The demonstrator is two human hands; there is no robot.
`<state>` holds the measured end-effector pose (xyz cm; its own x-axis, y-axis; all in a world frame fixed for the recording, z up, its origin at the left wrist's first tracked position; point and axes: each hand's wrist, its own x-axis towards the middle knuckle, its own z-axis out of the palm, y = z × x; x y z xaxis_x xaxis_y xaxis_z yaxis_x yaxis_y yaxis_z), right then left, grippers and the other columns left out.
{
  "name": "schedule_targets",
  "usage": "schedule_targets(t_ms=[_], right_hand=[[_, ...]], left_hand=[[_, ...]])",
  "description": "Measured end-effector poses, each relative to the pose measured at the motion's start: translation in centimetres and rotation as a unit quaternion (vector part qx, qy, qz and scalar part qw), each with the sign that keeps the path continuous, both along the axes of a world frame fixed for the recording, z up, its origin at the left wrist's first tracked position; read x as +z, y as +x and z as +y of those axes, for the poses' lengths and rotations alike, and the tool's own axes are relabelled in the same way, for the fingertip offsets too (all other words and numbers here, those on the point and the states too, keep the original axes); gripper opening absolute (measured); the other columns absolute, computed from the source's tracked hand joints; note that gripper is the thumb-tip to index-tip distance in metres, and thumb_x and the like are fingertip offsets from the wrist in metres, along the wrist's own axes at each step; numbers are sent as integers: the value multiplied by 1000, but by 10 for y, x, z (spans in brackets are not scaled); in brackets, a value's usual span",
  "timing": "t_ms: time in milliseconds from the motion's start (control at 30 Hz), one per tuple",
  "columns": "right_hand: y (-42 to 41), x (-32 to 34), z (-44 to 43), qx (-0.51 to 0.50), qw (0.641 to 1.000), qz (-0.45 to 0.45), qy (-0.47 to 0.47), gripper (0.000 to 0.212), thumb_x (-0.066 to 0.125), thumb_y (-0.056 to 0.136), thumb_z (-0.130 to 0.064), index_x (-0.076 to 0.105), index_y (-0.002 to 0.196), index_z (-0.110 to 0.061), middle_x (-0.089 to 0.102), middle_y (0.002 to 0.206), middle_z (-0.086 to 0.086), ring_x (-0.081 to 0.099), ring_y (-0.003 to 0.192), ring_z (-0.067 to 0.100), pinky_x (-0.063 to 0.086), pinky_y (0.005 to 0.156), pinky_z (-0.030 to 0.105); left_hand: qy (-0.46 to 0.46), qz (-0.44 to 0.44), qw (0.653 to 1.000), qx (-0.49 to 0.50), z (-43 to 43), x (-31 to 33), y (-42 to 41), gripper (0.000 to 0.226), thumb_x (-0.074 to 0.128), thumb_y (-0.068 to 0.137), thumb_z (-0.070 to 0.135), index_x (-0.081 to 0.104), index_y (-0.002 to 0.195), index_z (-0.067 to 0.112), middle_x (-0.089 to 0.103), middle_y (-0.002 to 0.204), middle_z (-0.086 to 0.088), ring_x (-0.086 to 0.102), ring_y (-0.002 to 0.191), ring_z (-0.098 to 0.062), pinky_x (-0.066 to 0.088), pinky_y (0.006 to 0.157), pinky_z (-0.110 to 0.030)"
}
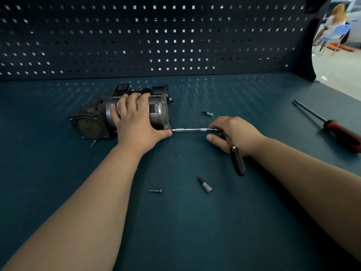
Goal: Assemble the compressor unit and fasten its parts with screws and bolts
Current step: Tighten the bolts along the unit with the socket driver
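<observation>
Nearest on the counter [175, 231] lie a loose screw [155, 190] and a bit socket [205, 185]. Beyond, the left hand [134, 122] has its grip curled over the compressor unit [91, 114], left of centre. The right hand [232, 133] has its grip closed on a ratchet driver [193, 130], tip at the unit's lower edge.

No text, label, brand or number can be read. The compressor unit [91, 122] at 10 o'clock, the ratchet driver [195, 130] near the middle and the red-handled screwdriver [341, 133] at 3 o'clock show no legible marking.
</observation>
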<state>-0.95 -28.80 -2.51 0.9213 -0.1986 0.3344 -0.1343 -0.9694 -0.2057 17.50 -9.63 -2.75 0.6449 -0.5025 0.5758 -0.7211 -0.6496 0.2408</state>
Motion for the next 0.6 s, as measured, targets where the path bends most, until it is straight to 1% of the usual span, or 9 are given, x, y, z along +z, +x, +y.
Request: schedule_targets(t_ms=[67,133,167,300,367,433,500,533,600], right_hand=[[0,0,0,-5,1000,3,29,20,56,87,-45,61,92,-26,60,82,-10,58,75,14,47,65,31],[1,2,0,-14,996,13,83,12,57,86,-46,60,84,-34,62,76,-11,58,70,4,44,60,26],[2,3,0,-20,993,19,114,14,57,86,-48,59,80,-36,63,75,-10,58,69,2,43,59,24],[4,12,-3,-18,977,47,207,34,54,79,-62,68,81,-31,68,77,-3,61,67,9,47,61,24],[5,15,-4,-17,972,55,226,36,56,81,-61,71,81,-28,66,70,-2,57,59,9,44,54,17],[3,19,-2,-23,965,69,250,43,56,79,-64,72,81,-24,55,60,-6,49,52,4,36,46,11],[-1,19,4,-25,965,83,249,44,56,79,-64,71,81,-23,53,56,-11,47,49,0,35,47,9],[-4,18,8,-24,969,83,233,40,58,82,-61,71,82,-24,57,58,-12,50,51,0,38,50,12],[-12,17,15,-19,982,92,164,28,60,86,-52,68,87,-25,64,70,-9,58,64,6,44,58,22]], left_hand=[[5,1,1000,-2,1,2,1,112,78,53,70,29,145,27,27,151,0,11,144,-25,-2,116,-48],[6,2,1000,-3,2,3,2,111,77,54,70,29,144,27,28,151,1,11,144,-25,-1,116,-48],[7,1,1000,-4,2,3,2,111,77,54,70,29,144,27,28,151,1,11,144,-25,0,116,-48],[4,-2,1000,-6,3,2,0,110,77,53,70,31,143,27,29,150,1,12,143,-25,-1,116,-47],[8,1,1000,-7,4,3,1,110,76,53,71,30,143,27,28,151,1,12,143,-24,-2,116,-47],[12,2,1000,-12,6,4,2,110,75,53,72,29,143,28,28,151,1,11,144,-24,-2,116,-47],[14,3,1000,-20,11,3,1,110,75,54,71,29,143,28,27,152,1,10,144,-23,-3,116,-47],[17,4,1000,-25,15,2,-1,109,75,55,70,28,144,28,26,152,2,8,144,-22,-4,116,-47],[17,5,999,-32,19,-1,-7,106,72,58,72,28,144,29,24,152,3,5,144,-19,-5,116,-45]])
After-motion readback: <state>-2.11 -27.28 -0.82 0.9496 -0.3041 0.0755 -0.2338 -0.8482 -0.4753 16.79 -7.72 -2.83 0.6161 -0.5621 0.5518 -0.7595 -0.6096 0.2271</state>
